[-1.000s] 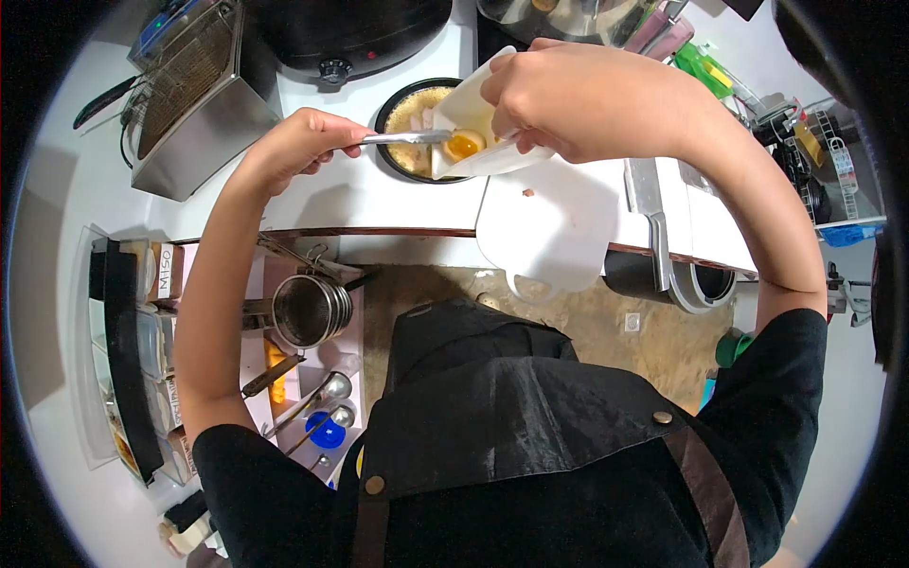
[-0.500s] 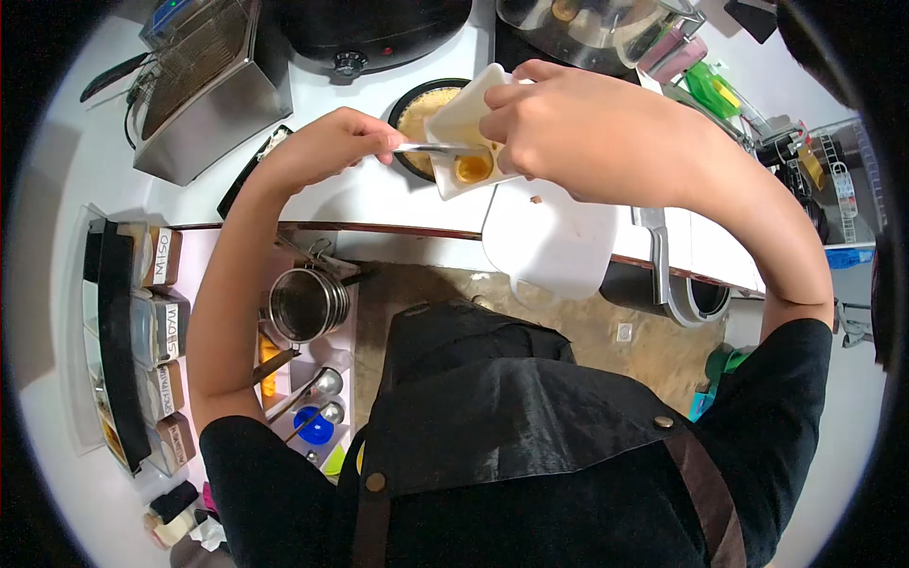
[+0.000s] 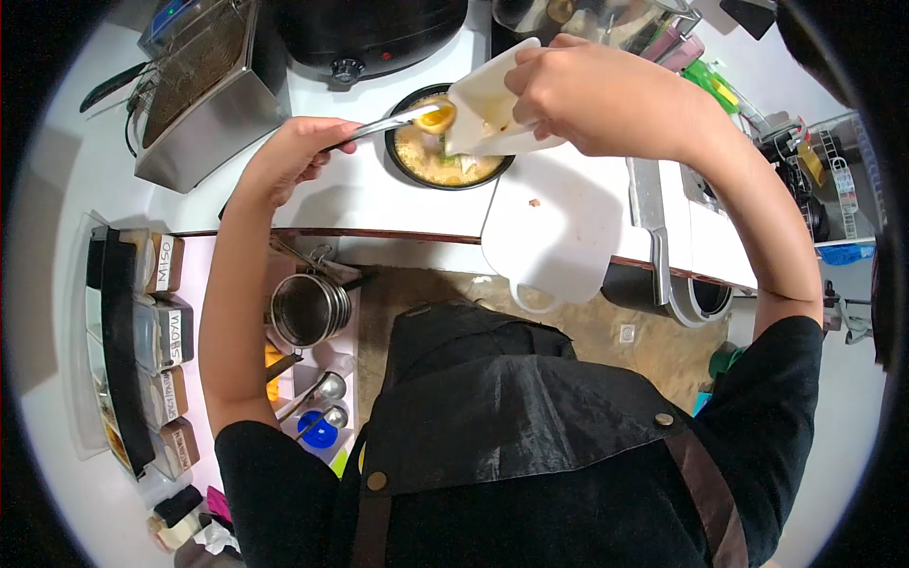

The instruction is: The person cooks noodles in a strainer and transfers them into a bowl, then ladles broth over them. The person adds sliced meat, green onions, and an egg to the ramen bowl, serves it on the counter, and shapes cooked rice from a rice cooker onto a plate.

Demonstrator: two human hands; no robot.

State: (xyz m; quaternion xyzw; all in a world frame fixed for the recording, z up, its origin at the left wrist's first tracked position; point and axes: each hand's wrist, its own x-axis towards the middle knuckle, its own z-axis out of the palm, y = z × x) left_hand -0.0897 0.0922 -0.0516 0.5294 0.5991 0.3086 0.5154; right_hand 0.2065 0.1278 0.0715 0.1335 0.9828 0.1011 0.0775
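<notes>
My left hand [image 3: 301, 156] is closed round the end of a metal utensil [image 3: 383, 125], which looks like tongs or a spoon. At its far tip, a halved egg [image 3: 436, 117] with an orange yolk is over the black bowl [image 3: 407, 173]. Broth and toppings [image 3: 437, 163] show in that bowl. My right hand [image 3: 568, 95] grips a white container [image 3: 478, 109], tilted beside the egg and partly over the bowl. Bits of yellowish residue show inside the container. Below my right hand lies a white cutting board [image 3: 554, 237] with a small brown scrap on it.
A steel fryer with a basket [image 3: 204, 104] stands at the upper left, beside a black cooker [image 3: 374, 38]. A glass-lidded pot [image 3: 587, 19] is at the upper right. Labelled containers [image 3: 166, 327], strainers [image 3: 308, 310] and ladles [image 3: 329, 386] sit below the counter at left.
The egg has gone from inside the white container to above the bowl, at the utensil's tip. My left hand has drawn back left, and the container has risen, uncovering more of the bowl.
</notes>
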